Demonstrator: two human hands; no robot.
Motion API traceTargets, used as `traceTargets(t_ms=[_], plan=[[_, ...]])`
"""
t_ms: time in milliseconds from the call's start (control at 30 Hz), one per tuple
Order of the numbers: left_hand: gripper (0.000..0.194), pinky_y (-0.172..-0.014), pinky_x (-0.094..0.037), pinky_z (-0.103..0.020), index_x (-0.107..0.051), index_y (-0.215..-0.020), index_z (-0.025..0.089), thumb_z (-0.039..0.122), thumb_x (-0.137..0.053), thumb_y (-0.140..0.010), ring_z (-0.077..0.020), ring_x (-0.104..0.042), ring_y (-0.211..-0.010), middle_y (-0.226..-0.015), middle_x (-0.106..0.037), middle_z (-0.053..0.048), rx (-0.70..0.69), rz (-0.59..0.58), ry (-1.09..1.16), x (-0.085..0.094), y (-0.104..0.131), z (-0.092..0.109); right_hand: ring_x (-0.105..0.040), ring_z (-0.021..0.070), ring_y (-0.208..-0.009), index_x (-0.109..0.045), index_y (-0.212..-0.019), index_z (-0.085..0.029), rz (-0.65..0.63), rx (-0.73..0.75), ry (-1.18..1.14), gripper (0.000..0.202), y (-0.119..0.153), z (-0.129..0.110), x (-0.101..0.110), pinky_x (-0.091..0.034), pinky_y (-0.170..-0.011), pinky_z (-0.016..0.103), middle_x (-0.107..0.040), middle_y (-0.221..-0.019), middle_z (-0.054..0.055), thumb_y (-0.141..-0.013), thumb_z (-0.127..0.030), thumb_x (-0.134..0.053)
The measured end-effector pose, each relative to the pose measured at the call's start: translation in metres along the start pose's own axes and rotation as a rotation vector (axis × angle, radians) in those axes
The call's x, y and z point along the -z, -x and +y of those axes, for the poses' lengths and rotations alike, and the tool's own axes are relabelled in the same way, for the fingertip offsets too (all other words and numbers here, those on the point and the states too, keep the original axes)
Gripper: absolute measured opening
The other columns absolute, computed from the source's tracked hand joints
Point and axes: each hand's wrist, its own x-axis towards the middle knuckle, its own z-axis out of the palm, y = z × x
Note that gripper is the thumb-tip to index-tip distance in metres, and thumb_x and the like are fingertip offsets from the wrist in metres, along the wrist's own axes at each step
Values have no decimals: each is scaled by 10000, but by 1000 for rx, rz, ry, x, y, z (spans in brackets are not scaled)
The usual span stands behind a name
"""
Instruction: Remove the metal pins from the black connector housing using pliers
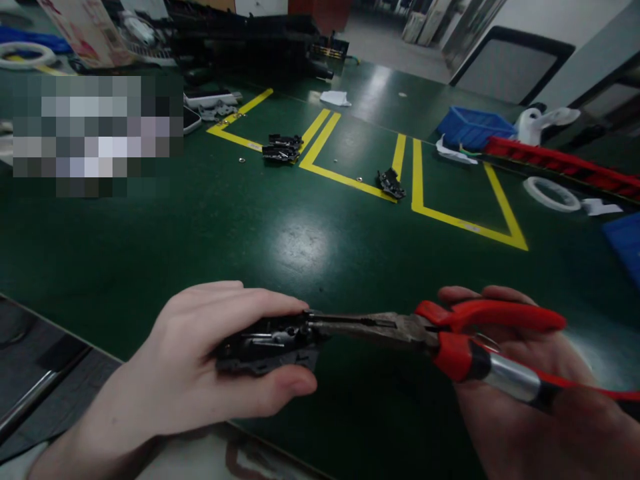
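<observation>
My left hand [200, 353] is closed around a black mechanical part [265, 345] with small metal rods, thumb below it and fingers along its top. Red-handled long-nose pliers [370, 327] lie across my right hand [525, 360], their handles between the palm and the fingers. The pliers' tips reach the right end of the black part; whether they grip anything there is too small to make out. Farther off on the green table, a similar black part [283, 148] and a smaller black piece [391, 183] rest by yellow tape lines.
Yellow tape [465, 227] marks areas on the green table [200, 233]. To the right are a blue bin [473, 127], a red rail-like strip [565, 163] and a white tape roll [553, 195]. A large black assembly [245, 40] stands at the back.
</observation>
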Motion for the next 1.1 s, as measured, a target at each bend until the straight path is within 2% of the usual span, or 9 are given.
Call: traceTargets(t_ms=[100, 267, 400, 567, 733, 900, 1000, 1100], plan=[[281, -606, -513, -210, -734, -1062, 300, 499, -696, -867, -121, -685, -630, -801, -770, 38, -19, 13, -22, -1, 1, -1, -746, 312, -902, -703, -1066, -345, 67, -33, -121, 504, 3, 4, 2, -659, -728, 460, -723, -1177, 83, -649, -598, -826], [297, -614, -501, -201, -712, -1111, 305, 458, -718, -857, -109, -694, -662, -838, -769, 47, -63, 3, -26, 1, 2, -2, -743, 318, -896, -676, -1120, -381, 40, -4, -118, 499, 8, 15, 5, -657, -684, 464, -695, -1248, 75, -699, -627, -781], [310, -603, -485, -204, -699, -1123, 294, 464, -716, -865, -106, -675, -640, -805, -753, 49, -69, -3, -41, 0, 1, -1, -746, 288, -816, -694, -1077, -376, 78, 7, -117, 539, 9, 14, 4, -652, -638, 419, -719, -1179, 67, -633, -654, -822], [356, -617, -511, -237, -743, -1103, 289, 549, -672, -870, -142, -678, -639, -786, -757, 16, 10, -54, -3, 1, -1, 0, -738, 277, -752, -699, -1047, -356, 116, 41, -92, 507, 11, 8, 3, -640, -588, 404, -731, -1129, 79, -644, -638, -821], [416, -618, -512, -251, -759, -1107, 315, 623, -662, -845, -167, -684, -672, -808, -762, 5, 62, -134, 25, 4, -1, 0, -736, 309, -795, -637, -1171, -379, 99, 76, 5, 584, 16, 10, 10, -648, -607, 448, -692, -1232, 84, -658, -598, -809], [331, -620, -485, -217, -727, -1130, 330, 523, -695, -864, -125, -669, -669, -798, -739, 53, 32, -127, 37, 3, 1, 0, -735, 295, -801, -622, -1187, -380, 94, 109, 29, 581, 15, 15, 12, -637, -588, 420, -685, -1246, 78, -685, -621, -785], [303, -621, -463, -197, -701, -1122, 325, 464, -729, -855, -101, -658, -675, -808, -730, 81, 19, -116, 24, 1, 1, 0, -738, 310, -871, -648, -1134, -377, 91, 32, -77, 549, 12, 18, 11, -648, -656, 444, -701, -1215, 71, -691, -685, -753], [284, -612, -447, -205, -695, -1111, 307, 433, -732, -860, -101, -645, -659, -780, -714, 80, -1, -105, 1, 0, 0, 0, -730, 312, -941, -659, -1103, -379, 74, -37, -153, 446, 11, 19, 8, -649, -724, 463, -714, -1182, 65, -756, -656, -700]])
